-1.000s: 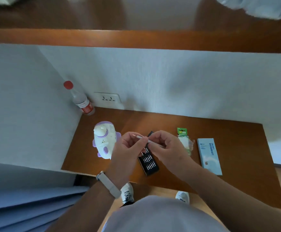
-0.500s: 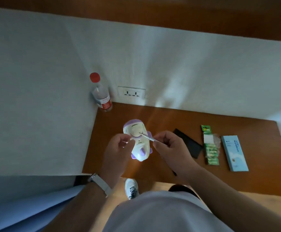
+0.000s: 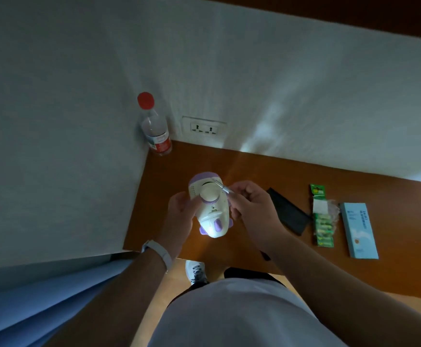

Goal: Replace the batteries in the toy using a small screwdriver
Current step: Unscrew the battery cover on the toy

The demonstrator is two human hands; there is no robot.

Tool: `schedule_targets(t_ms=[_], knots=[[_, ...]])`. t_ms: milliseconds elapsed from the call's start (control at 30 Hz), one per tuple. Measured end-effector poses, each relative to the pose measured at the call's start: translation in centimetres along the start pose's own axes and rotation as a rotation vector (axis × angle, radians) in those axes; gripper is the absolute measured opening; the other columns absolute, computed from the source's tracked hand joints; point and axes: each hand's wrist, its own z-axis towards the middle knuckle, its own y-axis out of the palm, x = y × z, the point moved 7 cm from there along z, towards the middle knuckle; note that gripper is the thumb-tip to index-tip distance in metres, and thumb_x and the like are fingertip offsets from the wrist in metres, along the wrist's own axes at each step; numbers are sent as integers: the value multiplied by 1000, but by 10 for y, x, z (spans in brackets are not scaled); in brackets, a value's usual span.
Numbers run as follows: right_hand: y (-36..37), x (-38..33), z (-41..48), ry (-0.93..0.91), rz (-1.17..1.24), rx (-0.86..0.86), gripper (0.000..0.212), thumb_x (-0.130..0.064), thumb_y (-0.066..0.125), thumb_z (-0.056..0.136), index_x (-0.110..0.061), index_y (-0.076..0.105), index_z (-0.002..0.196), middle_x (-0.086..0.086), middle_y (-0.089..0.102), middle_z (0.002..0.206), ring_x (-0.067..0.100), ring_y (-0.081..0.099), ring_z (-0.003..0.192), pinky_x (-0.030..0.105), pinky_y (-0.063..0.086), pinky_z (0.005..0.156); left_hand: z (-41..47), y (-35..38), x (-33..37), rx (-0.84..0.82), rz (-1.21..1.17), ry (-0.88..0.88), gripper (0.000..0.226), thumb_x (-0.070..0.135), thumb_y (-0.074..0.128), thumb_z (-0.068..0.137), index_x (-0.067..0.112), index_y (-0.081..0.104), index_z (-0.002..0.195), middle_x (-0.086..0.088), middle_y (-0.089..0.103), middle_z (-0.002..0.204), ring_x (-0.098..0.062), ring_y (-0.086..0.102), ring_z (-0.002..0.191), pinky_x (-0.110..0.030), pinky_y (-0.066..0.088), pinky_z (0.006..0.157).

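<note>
Above the near-left part of the brown wooden desk (image 3: 254, 166), gripping the white-and-purple plastic toy (image 3: 212, 211) in the curled left hand (image 3: 179, 214) — pinching a thin silver screwdriver (image 3: 223, 187) in the right hand (image 3: 252, 206), tip at the toy.

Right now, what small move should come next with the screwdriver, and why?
Probably seat the screwdriver tip in the toy's cover screw. The left hand holds the toy, the right hand pinches the screwdriver, and its tip hovers at the toy's far end; the screw itself is too small to see.
</note>
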Motion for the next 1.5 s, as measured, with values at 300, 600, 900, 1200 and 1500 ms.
schedule_targets(t_ms=[300, 600, 900, 1200, 1500], knots=[[9, -1, 21, 30, 65, -84, 8, -23, 63, 81, -28, 67, 77, 2, 54, 61, 18, 50, 59, 35, 44, 63, -5, 23, -12, -138, -240, -122, 78, 60, 77, 65, 26, 56, 132, -4, 71, 125, -22, 66, 118, -42, 53, 99], [4, -10, 25, 18, 113, -89, 11, -21, 62, 78, -30, 67, 74, -1, 55, 60, 13, 50, 57, 28, 45, 59, 0, 31, -5, -66, -225, -50, 71, 31, 83, 65, 20, 52, 128, -10, 69, 121, -26, 68, 111, -44, 55, 97], [-21, -45, 6, -128, 179, -74, 7, -32, 64, 82, -30, 70, 85, -3, 60, 66, 16, 52, 60, 26, 44, 57, -20, 24, 48, -90, -304, 73, 77, 26, 83, 65, 24, 49, 134, -5, 69, 119, -21, 70, 108, -33, 59, 82], [-53, -105, -46, -343, -86, 43, 11, -40, 64, 81, -37, 71, 89, -13, 63, 64, 8, 51, 56, 20, 43, 55, -55, 15, 117, -154, -239, 239, 79, 29, 77, 79, 20, 39, 148, -11, 60, 137, -29, 62, 124, -55, 54, 100], [-43, -138, -73, -536, -598, 119, 11, -21, 67, 89, -31, 69, 92, -10, 64, 78, 7, 57, 59, 6, 38, 50, -73, 0, 154, -33, -95, 374, 97, 51, 83, 70, 17, 37, 148, -12, 53, 144, -31, 54, 132, -51, 51, 105]])
